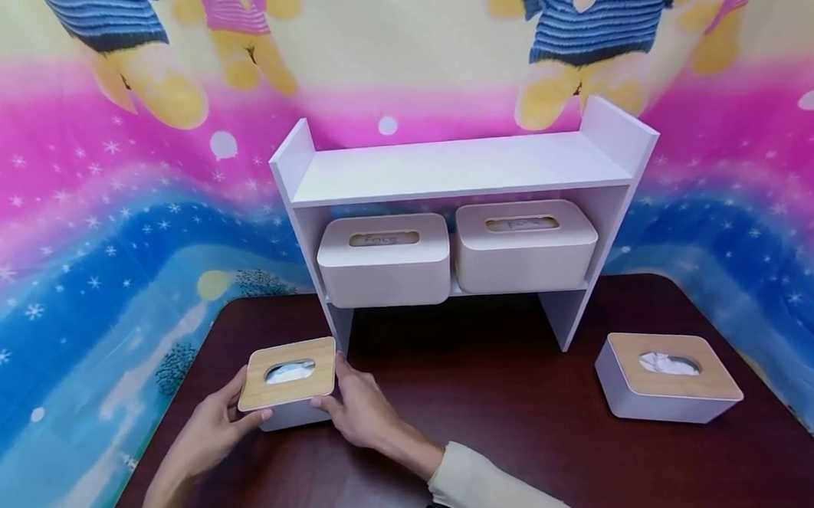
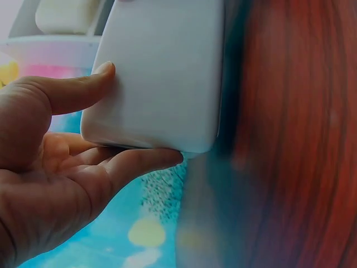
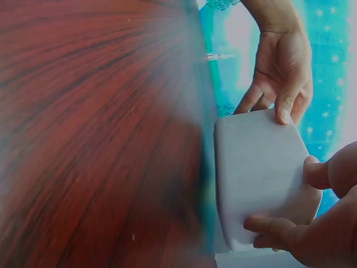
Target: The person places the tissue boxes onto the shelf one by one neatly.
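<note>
A tissue box [image 1: 287, 373] with a pale wood-look lid and white sides is held between both hands at the left of the table. White tissue shows in its oval slot. My left hand [image 1: 212, 431] grips the box's left end, thumb on the near side; in the left wrist view its fingers [image 2: 139, 162] run along the end. At the right end, my right hand [image 1: 367, 406] holds the box with its thumb on the near face. The right wrist view shows both hands around the white box body [image 3: 262, 167], close over the tabletop.
A white two-tier shelf [image 1: 461, 167] stands at the back of the dark wood table [image 1: 486, 449]. On its lower tier sit two white boxes, one at left [image 1: 387, 278] and one at right [image 1: 526, 263]. Another wood-lidded tissue box [image 1: 669, 386] rests at the table's right.
</note>
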### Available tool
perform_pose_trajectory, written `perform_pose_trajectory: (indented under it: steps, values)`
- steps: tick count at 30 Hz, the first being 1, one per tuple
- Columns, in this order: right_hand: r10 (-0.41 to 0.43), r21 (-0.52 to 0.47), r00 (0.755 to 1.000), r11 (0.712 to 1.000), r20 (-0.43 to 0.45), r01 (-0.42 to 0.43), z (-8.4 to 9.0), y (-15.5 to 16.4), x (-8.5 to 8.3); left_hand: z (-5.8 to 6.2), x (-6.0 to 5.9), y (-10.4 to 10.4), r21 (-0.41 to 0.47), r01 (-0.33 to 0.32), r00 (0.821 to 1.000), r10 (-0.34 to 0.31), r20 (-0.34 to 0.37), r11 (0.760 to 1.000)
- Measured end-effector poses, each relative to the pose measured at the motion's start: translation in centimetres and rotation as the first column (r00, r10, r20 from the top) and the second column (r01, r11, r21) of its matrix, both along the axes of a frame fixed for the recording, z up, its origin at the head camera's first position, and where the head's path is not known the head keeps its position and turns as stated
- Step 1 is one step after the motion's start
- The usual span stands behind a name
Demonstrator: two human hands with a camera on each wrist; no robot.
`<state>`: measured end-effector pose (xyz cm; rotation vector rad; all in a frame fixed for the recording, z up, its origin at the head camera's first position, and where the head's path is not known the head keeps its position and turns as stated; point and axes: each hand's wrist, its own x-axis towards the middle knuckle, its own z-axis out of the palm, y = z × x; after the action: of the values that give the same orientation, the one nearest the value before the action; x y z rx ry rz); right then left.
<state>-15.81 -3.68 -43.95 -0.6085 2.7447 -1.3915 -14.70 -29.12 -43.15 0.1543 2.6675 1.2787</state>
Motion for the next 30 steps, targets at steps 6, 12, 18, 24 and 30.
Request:
perform_pose_trajectory:
  steps: [6,12,18,24,30]
  values:
    - [0.007,-0.012,0.999,1.000,-0.035,-0.007,0.7,2.0,0.9,1.1,0.8,1.0,0.022,0.036,0.999,-0.037,0.017,0.999]
    - [0.002,-0.041,1.000,0.999,-0.020,-0.003,1.4,3.9,1.8,2.0,1.5,2.1,0.035,0.052,0.999,-0.052,0.003,0.998]
    - [-0.018,-0.054,1.000,0.998,-0.023,0.017,2.1,5.8,2.6,2.6,1.9,3.4,0.106,0.019,0.999,-0.022,0.027,0.994]
    - [-0.052,-0.034,0.998,0.998,-0.034,0.051,2.6,7.4,3.5,3.0,2.1,4.8,0.167,0.008,1.000,-0.012,0.024,0.986]
    - [-0.062,-0.114,0.998,0.991,0.011,0.063,3.1,9.0,4.1,3.5,2.2,6.2,0.216,0.012,1.000,-0.015,0.010,0.976]
